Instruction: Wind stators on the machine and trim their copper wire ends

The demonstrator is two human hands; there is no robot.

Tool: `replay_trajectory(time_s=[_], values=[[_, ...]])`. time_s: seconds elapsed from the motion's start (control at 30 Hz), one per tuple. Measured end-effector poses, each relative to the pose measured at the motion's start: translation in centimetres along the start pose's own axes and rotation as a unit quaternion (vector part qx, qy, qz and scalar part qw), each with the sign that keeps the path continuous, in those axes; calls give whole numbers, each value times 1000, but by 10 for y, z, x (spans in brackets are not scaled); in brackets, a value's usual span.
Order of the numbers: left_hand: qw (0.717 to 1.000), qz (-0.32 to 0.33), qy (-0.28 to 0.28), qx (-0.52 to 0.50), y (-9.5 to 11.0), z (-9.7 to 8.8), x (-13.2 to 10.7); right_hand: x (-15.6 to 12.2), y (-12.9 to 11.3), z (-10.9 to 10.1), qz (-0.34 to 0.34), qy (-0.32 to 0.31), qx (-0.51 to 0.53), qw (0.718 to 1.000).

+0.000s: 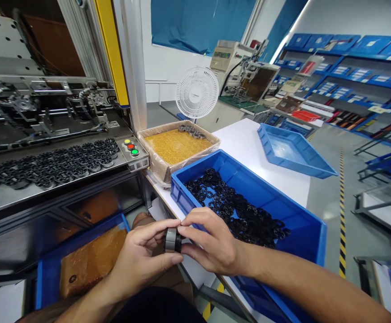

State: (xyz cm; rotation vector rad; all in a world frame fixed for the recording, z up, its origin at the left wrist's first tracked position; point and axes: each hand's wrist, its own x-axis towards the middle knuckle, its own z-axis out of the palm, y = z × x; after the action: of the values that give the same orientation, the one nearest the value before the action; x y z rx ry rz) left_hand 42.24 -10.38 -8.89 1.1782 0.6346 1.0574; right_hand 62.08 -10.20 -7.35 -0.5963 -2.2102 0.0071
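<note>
My left hand grips a grey metal ring between thumb and fingers, in front of my body. My right hand pinches a black plastic piece against the right side of that ring; its fingertips hide most of the piece. The two parts touch, but I cannot tell how far one sits inside the other. Right behind my hands is a deep blue bin, with many loose black plastic parts in it. Many assembled-looking black and grey rings stand on the machine's ledge at the left.
A button box sits at the ledge's end. Beside it, a plastic-lined carton holds a yellowish sheet and several rings. A white fan stands behind. A light blue tray lies on the white table; another blue bin is low left.
</note>
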Motion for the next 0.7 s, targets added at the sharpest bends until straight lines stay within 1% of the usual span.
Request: replay_trajectory(time_s=[0.33,0.57,0.7], values=[[1000,-4,-10,-11,0,0,0,-2,1,-2,-12,2,-9,1000],[999,-12,-32,-33,1,2,1,-3,1,-3,-19,3,-37,999],[999,-5,-36,-38,2,3,2,-2,1,-4,-24,1,-39,999]])
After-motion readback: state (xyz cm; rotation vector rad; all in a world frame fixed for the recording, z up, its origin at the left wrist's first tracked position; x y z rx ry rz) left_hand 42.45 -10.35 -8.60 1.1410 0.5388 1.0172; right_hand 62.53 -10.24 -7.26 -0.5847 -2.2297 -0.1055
